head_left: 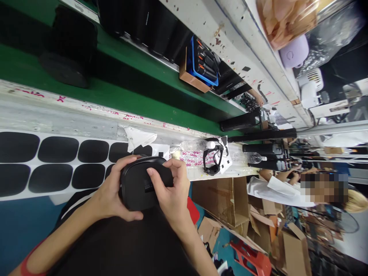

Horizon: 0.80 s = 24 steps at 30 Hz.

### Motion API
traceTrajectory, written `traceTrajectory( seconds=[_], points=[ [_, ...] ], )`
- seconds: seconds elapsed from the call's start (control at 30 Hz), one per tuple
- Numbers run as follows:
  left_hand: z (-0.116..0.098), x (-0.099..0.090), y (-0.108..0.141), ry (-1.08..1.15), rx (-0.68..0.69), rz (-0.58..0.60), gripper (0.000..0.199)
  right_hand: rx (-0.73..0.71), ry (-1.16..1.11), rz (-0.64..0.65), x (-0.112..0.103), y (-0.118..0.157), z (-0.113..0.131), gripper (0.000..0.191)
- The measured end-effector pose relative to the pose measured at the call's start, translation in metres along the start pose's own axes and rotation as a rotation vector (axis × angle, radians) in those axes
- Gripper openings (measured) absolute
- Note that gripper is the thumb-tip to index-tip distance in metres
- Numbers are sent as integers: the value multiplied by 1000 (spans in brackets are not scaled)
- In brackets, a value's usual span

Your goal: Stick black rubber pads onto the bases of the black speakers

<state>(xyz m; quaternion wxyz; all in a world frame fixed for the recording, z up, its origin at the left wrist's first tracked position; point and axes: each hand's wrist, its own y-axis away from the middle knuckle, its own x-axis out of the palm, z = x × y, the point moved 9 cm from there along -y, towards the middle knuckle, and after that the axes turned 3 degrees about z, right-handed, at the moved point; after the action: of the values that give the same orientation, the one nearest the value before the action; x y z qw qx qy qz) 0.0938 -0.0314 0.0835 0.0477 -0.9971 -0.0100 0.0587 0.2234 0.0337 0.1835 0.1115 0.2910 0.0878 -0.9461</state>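
A black device (135, 193) with a flat, rounded-rectangle end face points up toward me, its body running down over my lap. My left hand (115, 191) is wrapped round the left rim of that end, thumb along the lower edge. At the right side, my right hand (174, 184) presses its thumb on a black rounded pad (146, 176) lying over the face, fingers curled behind the edge. Small print shows beside the thumb. Whether the pad lies fully flat I cannot tell. Left of the hands, a white sheet of black rounded-square stickers (59, 149) lies on the bench.
White crumpled paper (139, 138), a clear bottle (198, 145) and a black strap-like frame (212, 157) lie along the ledge. Beyond, a green conveyor belt (129, 92) carries black items; a blue tray (204, 61) stands behind. Cardboard boxes (221, 195) and a co-worker (276, 191) are at right.
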Motion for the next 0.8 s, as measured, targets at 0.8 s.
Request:
traceTrajectory(
  seconds=[0.8],
  points=[
    [-7,4,-6,193,-149,119,76,-116,231,-43,4,-5,9,20]
  ],
)
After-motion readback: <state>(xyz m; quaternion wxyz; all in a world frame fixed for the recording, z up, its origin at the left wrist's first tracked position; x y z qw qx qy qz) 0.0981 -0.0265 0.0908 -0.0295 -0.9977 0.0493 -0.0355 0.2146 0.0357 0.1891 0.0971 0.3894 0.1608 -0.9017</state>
